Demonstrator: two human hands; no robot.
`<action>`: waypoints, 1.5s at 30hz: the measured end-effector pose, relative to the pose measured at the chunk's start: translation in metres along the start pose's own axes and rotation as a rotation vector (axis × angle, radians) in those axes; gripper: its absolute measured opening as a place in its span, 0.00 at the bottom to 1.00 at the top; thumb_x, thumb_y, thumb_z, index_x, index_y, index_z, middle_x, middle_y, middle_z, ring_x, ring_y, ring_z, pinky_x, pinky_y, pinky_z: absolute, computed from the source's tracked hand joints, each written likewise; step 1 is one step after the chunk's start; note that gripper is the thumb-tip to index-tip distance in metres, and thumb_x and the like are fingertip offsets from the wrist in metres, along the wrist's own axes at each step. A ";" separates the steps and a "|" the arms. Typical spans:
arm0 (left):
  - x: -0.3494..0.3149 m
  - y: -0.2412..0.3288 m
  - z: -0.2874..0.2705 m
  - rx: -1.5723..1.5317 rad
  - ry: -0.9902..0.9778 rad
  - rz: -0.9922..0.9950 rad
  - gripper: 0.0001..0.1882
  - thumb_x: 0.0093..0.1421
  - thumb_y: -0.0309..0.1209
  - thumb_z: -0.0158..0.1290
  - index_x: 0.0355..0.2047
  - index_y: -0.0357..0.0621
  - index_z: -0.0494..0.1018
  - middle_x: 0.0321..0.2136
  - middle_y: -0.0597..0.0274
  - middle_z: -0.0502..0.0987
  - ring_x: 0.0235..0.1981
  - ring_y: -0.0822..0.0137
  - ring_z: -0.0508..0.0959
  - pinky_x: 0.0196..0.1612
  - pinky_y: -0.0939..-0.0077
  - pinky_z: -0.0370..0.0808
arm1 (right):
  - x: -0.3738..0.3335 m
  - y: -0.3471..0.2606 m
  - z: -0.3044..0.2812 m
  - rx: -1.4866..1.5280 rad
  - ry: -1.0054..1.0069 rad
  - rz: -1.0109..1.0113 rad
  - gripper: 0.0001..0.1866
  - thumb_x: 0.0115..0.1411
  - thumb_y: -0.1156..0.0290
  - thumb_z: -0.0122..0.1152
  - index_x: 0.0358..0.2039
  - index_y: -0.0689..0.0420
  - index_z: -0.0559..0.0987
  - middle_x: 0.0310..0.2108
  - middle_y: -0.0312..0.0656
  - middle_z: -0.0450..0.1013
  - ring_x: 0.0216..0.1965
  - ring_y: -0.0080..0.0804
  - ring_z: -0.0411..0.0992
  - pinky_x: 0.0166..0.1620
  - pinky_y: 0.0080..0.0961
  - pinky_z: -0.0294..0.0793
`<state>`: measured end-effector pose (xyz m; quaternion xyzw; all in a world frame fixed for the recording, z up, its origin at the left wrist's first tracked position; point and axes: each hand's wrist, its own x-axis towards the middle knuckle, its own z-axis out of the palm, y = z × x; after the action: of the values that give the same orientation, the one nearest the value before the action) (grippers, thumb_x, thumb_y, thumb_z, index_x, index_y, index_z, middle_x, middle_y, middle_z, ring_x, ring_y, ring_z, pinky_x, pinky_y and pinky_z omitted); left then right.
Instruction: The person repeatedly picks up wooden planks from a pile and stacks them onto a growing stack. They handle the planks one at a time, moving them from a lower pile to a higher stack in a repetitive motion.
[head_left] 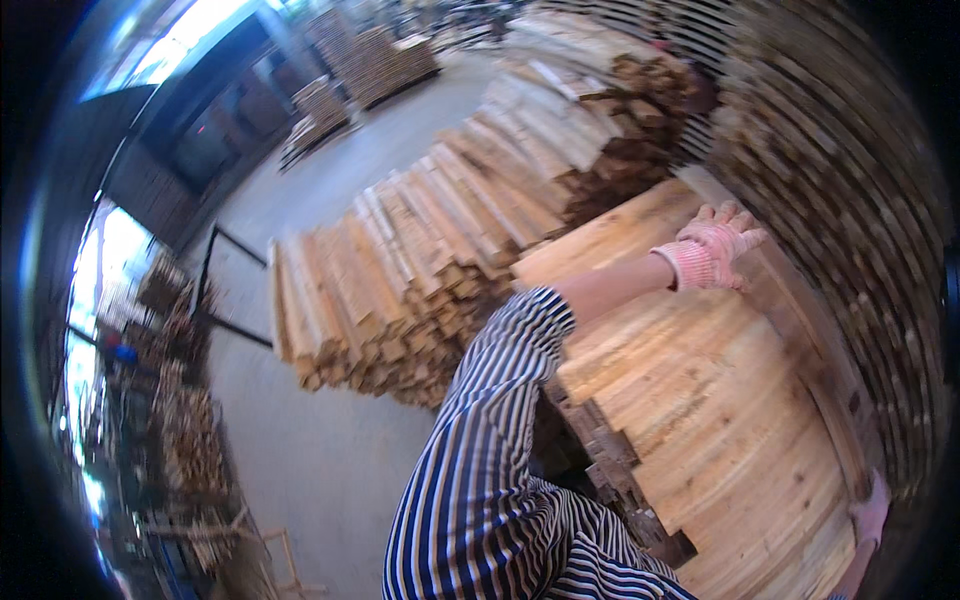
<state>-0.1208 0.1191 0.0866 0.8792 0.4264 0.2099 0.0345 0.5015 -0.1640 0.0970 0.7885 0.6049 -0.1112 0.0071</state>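
My left hand (712, 248), in a pink knit glove, reaches across a layer of pale wooden planks (720, 400). Its fingers and thumb straddle a long, darker wooden board (790, 320) that lies along the right side of the planks. Near the lower end of this board is my right hand (872, 512), also gloved in pink and closed at its edge. Part of that hand's grip is hidden, and motion blurs both the board and the hands. The planks lie side by side, with uneven ends toward my body.
A long pile of short timber pieces (430, 250) stands to the left. Close on the right rises a tall stack of boards (830, 200). A black metal frame (205, 275) stands on the grey floor (300, 470), and more timber stacks (375, 65) are farther back.
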 end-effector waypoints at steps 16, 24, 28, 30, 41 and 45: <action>-0.667 -0.235 -0.097 0.238 0.335 -2.228 0.60 0.53 0.60 0.63 0.75 0.48 0.44 0.74 0.42 0.48 0.73 0.41 0.53 0.69 0.42 0.59 | -0.043 -0.288 0.008 -0.307 0.225 -0.348 0.41 0.56 0.66 0.67 0.70 0.55 0.64 0.68 0.54 0.62 0.69 0.51 0.59 0.69 0.43 0.59; -0.752 -0.304 -0.137 -0.082 0.033 -2.088 0.62 0.43 0.59 0.71 0.69 0.37 0.53 0.65 0.41 0.65 0.62 0.46 0.72 0.59 0.52 0.75 | -0.119 -0.597 0.020 0.113 0.115 -0.933 0.39 0.54 0.73 0.63 0.69 0.57 0.67 0.68 0.55 0.62 0.69 0.52 0.61 0.70 0.43 0.60; -0.797 -0.291 -0.166 -0.197 0.107 -1.933 0.51 0.47 0.54 0.69 0.61 0.31 0.63 0.52 0.40 0.77 0.55 0.44 0.78 0.54 0.58 0.79 | -0.133 -0.733 0.025 0.044 -0.069 -1.330 0.39 0.47 0.70 0.74 0.63 0.55 0.72 0.61 0.54 0.70 0.59 0.56 0.70 0.60 0.41 0.73; -0.850 -0.268 -0.163 -0.315 0.322 -1.878 0.41 0.53 0.45 0.66 0.59 0.31 0.66 0.45 0.44 0.81 0.48 0.46 0.82 0.48 0.59 0.81 | -0.147 -0.805 0.041 0.102 -0.238 -1.494 0.40 0.46 0.70 0.75 0.62 0.54 0.71 0.60 0.53 0.70 0.57 0.55 0.72 0.57 0.41 0.75; -0.627 -0.048 -0.107 -1.694 0.980 -1.093 0.39 0.63 0.40 0.62 0.67 0.34 0.58 0.57 0.58 0.71 0.56 0.62 0.74 0.57 0.66 0.75 | -0.224 -1.048 0.300 0.767 -1.695 -0.608 0.40 0.58 0.45 0.70 0.63 0.57 0.71 0.47 0.40 0.77 0.45 0.27 0.76 0.46 0.28 0.78; -0.643 -0.052 -0.111 -1.265 0.846 -1.215 0.38 0.61 0.46 0.60 0.66 0.41 0.61 0.58 0.56 0.71 0.57 0.58 0.73 0.58 0.61 0.73 | -0.222 -1.031 0.274 0.564 -1.383 -1.024 0.45 0.53 0.44 0.72 0.63 0.62 0.71 0.51 0.44 0.77 0.50 0.30 0.75 0.55 0.29 0.74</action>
<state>-0.5558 -0.3525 -0.0433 0.1804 0.5931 0.6452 0.4466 -0.5831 -0.1386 -0.0026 0.1525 0.6927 -0.6937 0.1250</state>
